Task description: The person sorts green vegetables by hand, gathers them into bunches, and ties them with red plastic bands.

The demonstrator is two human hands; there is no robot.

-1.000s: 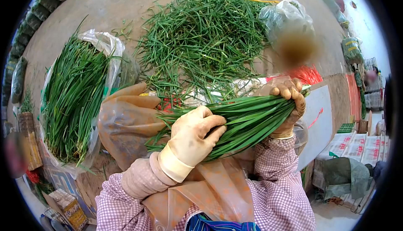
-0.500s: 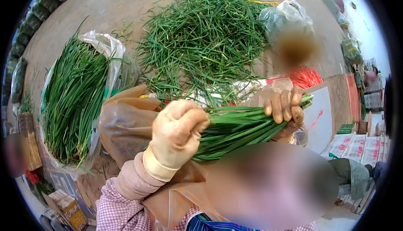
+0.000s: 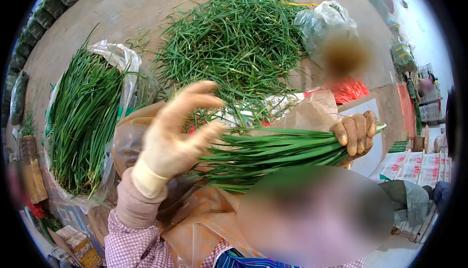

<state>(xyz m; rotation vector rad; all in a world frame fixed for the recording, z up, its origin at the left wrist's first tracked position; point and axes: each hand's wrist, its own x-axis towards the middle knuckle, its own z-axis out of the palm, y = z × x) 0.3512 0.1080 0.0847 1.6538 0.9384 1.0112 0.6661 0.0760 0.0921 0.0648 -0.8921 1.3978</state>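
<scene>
My right hand (image 3: 355,134) grips a bunch of garlic chives (image 3: 278,152) at its pale stem end, fingers wrapped around it. The long green leaves stretch leftward above my lap. My left hand (image 3: 176,130), in a cream glove, is raised at the leaf tips with thumb and fingers apart. Its fingers are slightly blurred, and nothing shows in its grasp. Left of it, a plastic bag (image 3: 132,59) stands open around a thick bundle of chives (image 3: 84,126). A translucent apron (image 3: 195,214) covers my lap.
A broad heap of loose green leaves (image 3: 234,44) lies on the floor ahead. Beside it sit a clear plastic bag (image 3: 325,17) and red ties (image 3: 349,90). Packed green bundles (image 3: 52,2) line the far left. White printed packages (image 3: 414,169) lie at right.
My left hand has opened from a fist and drawn back left, off the leaves. My right hand has moved right and slightly down with the bunch, whose leaves now spread out more.
</scene>
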